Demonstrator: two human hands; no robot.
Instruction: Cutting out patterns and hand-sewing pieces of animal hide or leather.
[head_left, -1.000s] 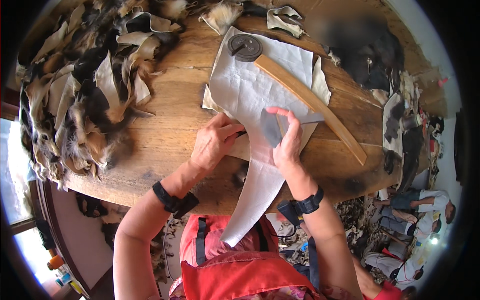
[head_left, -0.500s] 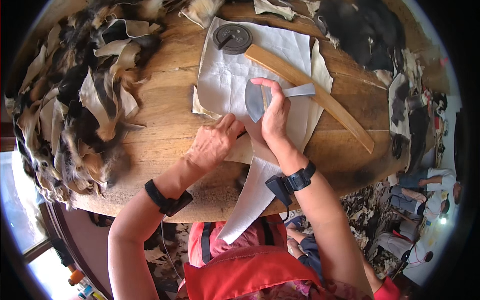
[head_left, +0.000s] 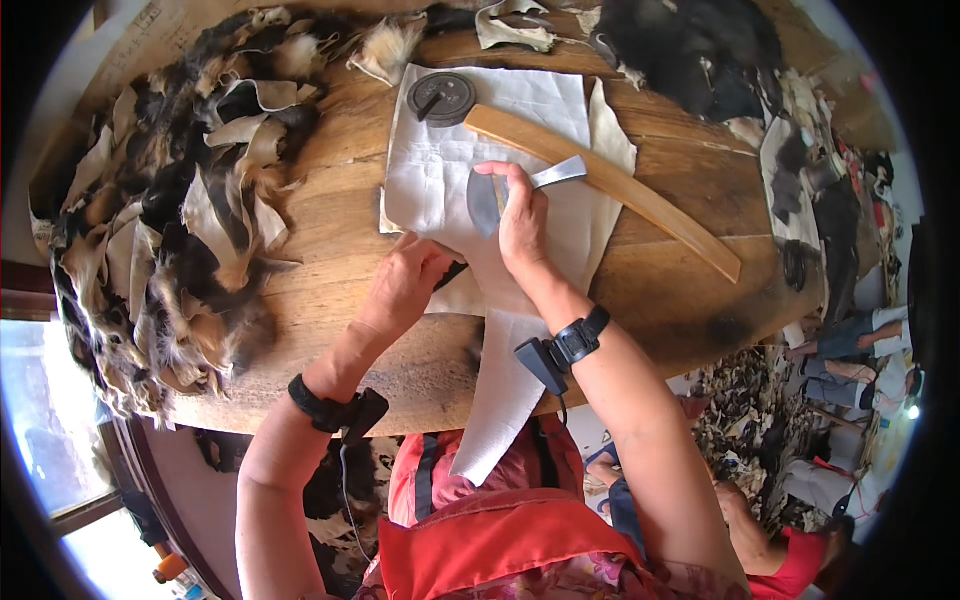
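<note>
My right hand [head_left: 524,228] is wrapped round a half-moon knife [head_left: 484,204]. Its curved blade points left and its flared metal end sticks out to the right. My left hand [head_left: 405,283] pinches the left edge of a piece of hide [head_left: 488,265], where a bit of dark fur shows beneath. Pale skin side up, the hide passes under my right hand, and a tapering white strip [head_left: 498,390] hangs over the table's near edge. Under the blade lies a creased white sheet [head_left: 425,170]. A round dark slotted weight [head_left: 442,98] rests on its far left part.
A curved wooden strip [head_left: 625,192] lies slantwise across the sheet's right side. Furry hide scraps [head_left: 190,230] are heaped on the left of the wooden table [head_left: 340,215]. A black pelt [head_left: 695,60] lies at the far right. Other people sit on the right beyond the table.
The left hand has shifted left and slightly down, lifting the hide's edge so more dark fur shows. The knife has turned a little in the right hand. The whole view has shifted slightly.
</note>
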